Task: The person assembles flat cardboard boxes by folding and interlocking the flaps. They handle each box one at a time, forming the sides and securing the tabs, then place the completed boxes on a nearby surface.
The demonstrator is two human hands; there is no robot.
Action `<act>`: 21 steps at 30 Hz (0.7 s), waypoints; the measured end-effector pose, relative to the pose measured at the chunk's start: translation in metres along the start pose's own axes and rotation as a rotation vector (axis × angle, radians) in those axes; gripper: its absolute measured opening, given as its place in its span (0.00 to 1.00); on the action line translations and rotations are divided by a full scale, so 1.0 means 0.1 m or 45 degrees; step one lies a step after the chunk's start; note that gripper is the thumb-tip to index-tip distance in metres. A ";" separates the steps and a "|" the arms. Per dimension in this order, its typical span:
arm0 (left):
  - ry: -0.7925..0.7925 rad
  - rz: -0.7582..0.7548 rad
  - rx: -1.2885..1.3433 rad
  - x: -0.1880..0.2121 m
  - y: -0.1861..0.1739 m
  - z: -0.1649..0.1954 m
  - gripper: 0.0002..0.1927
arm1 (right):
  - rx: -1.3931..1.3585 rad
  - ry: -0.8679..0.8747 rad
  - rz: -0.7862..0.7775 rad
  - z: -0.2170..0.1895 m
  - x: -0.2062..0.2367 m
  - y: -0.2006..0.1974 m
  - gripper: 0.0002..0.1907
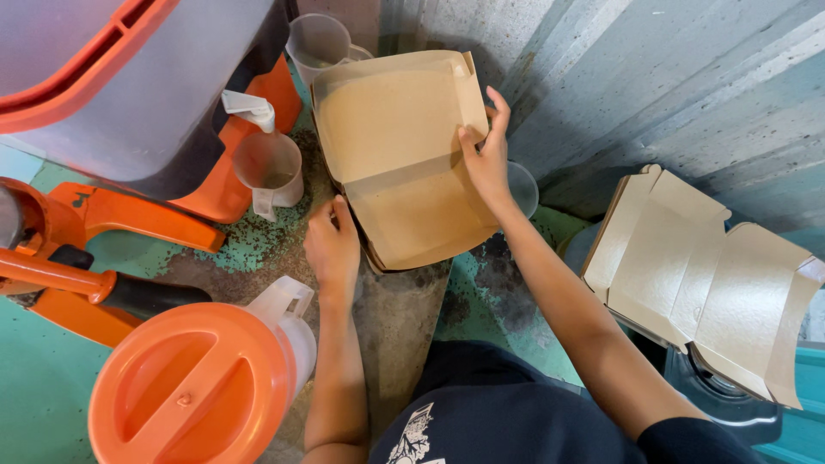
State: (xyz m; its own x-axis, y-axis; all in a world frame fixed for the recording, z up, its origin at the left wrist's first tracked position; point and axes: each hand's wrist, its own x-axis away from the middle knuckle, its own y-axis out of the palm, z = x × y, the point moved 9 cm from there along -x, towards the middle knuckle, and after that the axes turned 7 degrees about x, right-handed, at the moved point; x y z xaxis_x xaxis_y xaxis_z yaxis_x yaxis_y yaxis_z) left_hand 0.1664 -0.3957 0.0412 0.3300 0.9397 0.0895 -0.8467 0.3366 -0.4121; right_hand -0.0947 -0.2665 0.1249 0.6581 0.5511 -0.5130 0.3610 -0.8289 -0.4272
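A stack of flat brown cardboard boxes stands tilted on the floor in front of me, a strip of tape across its face. My right hand presses on the right side of the top box, fingers spread over its edge. My left hand grips the lower left edge of the stack, fingers curled behind it. Both arms reach forward from my dark shirt at the bottom.
An orange-lidded jug stands at lower left. Clear measuring cups sit by an orange and grey machine. More unfolded cardboard boxes lie at right on a teal object. A grey corrugated wall is behind.
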 end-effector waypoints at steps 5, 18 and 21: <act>0.210 -0.164 0.369 -0.02 0.14 -0.04 0.14 | -0.067 0.054 -0.022 0.06 -0.03 -0.01 0.40; 0.118 -0.279 1.058 0.11 0.46 0.03 0.32 | -0.014 -0.023 0.011 0.10 -0.01 -0.04 0.36; 0.073 -0.207 1.002 0.12 0.41 0.06 0.41 | 0.057 -0.050 0.015 0.08 -0.01 -0.03 0.37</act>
State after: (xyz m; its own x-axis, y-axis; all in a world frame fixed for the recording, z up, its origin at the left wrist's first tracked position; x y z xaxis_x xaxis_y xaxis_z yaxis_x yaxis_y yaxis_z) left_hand 0.1336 -0.3700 0.0307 0.4775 0.8778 0.0377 -0.8248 0.4331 0.3637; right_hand -0.1016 -0.2633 0.1210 0.6353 0.5452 -0.5470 0.3226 -0.8309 -0.4534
